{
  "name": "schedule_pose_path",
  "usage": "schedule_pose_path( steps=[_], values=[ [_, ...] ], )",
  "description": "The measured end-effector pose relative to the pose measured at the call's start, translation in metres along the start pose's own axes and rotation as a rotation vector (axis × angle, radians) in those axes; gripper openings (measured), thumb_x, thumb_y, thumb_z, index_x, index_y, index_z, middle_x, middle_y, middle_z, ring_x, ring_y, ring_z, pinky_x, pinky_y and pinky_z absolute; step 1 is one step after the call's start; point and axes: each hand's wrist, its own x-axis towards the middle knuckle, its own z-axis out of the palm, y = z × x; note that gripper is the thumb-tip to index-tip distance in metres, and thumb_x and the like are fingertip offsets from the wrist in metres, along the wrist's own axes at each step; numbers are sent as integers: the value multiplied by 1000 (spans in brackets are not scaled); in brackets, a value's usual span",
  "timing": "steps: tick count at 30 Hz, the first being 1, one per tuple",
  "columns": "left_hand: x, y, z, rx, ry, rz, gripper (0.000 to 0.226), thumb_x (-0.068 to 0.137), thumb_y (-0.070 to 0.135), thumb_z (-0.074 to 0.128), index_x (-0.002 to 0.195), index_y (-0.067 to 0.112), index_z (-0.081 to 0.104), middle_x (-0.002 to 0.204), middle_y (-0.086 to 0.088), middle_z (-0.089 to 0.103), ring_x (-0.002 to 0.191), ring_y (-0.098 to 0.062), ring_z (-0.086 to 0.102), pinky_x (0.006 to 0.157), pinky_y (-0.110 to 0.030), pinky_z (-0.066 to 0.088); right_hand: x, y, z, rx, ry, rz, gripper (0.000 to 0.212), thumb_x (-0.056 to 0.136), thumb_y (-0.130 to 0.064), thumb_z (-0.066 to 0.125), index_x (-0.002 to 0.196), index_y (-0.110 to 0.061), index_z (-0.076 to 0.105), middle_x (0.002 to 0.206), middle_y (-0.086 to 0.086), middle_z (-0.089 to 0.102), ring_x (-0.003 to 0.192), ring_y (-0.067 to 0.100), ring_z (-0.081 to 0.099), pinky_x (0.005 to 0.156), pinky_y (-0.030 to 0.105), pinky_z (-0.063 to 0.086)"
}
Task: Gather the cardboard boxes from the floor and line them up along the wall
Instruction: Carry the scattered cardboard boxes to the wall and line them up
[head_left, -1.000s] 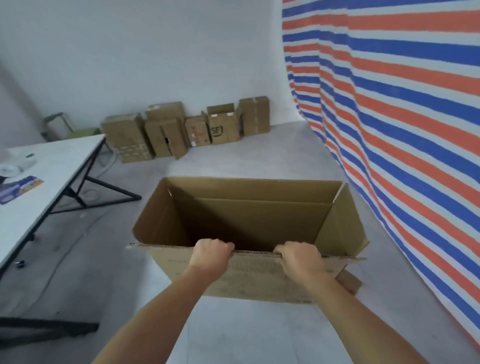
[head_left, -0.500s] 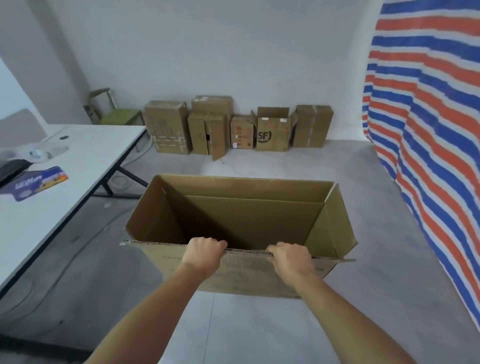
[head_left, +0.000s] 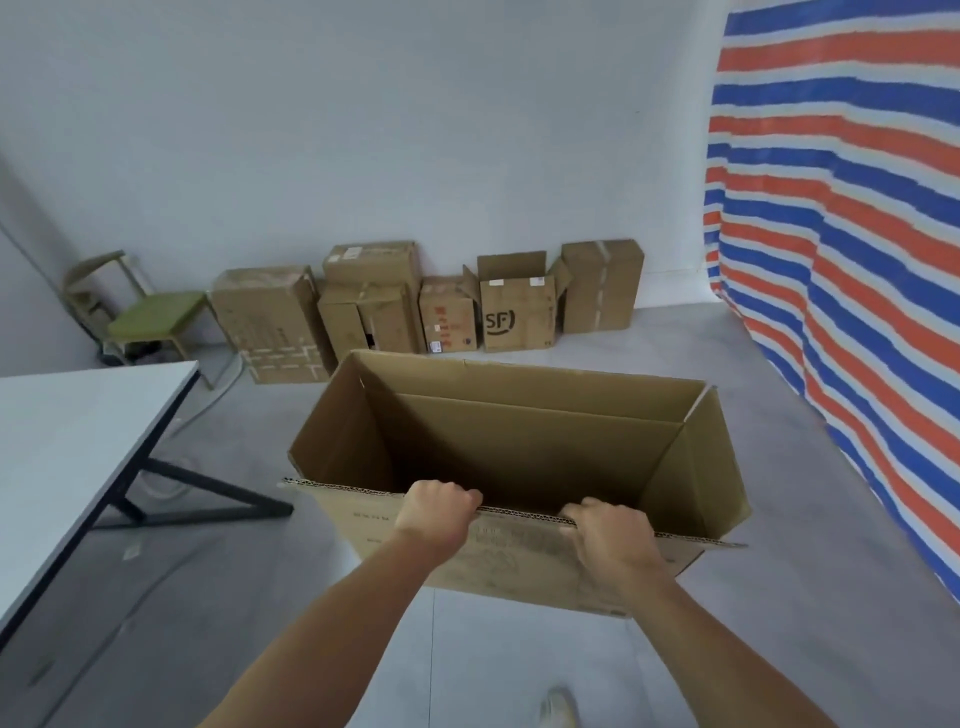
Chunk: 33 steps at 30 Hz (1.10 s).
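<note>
Grey concrete floor (head_left: 779, 597) runs to a white wall (head_left: 415, 130), where a row of boxes (head_left: 431, 312) already stands shoulder to shoulder, most of them taped shut and one with its flaps up. Nearer the camera, a big open box (head_left: 519, 447) is held out in front of the person, well short of that row and seemingly lifted clear of the floor. The left hand (head_left: 436, 512) and right hand (head_left: 613, 535) both grip its near top edge, either side of the middle, fingers (head_left: 460, 493) curled over the cardboard and hooked inside. That paired grip probably keeps such a wide, floppy box level, mouth upward, while it is carried. A white table (head_left: 78, 426) stands on the left with a green chair (head_left: 150, 312) beyond it, and a striped tarp (head_left: 841, 260) hangs on the right, leaving a lane between them. Only a little bare wall shows between the row's right end and the tarp, so fitting this box there may be tight.
</note>
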Motion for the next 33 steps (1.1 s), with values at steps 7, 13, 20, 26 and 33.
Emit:
schedule_pose_path(
  steps=[7,13,20,26,33],
  values=[
    [169,-74,-29,-25,-38,-45,17,105,26,41,112,20,56,90,-1,68,74,-22,60,61,-32,43,190,31,-46,-24,-10,-46,36,99,-19,53,131,-32,60,118,-6,64,96,19,66,76,30,50],
    [296,-158,-18,-79,-52,-74,21,106,31,38,112,20,56,96,-2,68,84,-24,65,62,-33,39,358,22,-61,-74,-70,-110,49,95,-6,53,137,-31,57,131,-3,61,103,21,67,86,34,56],
    [469,-269,19,-150,-80,-85,21,105,31,41,108,21,59,97,-1,69,86,-24,65,64,-33,42,563,7,-60,-134,-109,-98,55,95,-1,46,141,-30,54,128,-3,62,105,21,65,87,31,53],
    [617,-360,4,-171,-98,-18,19,105,31,43,107,23,60,97,-1,68,88,-26,66,64,-32,41,716,5,-88,-132,-88,-53,38,99,-17,46,129,-35,60,107,-10,62,89,14,63,73,26,50],
    [782,-422,26,-159,-152,88,11,103,20,48,112,20,52,92,-1,64,75,-24,61,57,-32,39,873,28,-81,-100,-122,0,38,101,-21,43,132,-37,59,110,-12,65,94,12,65,80,27,53]
  ],
)
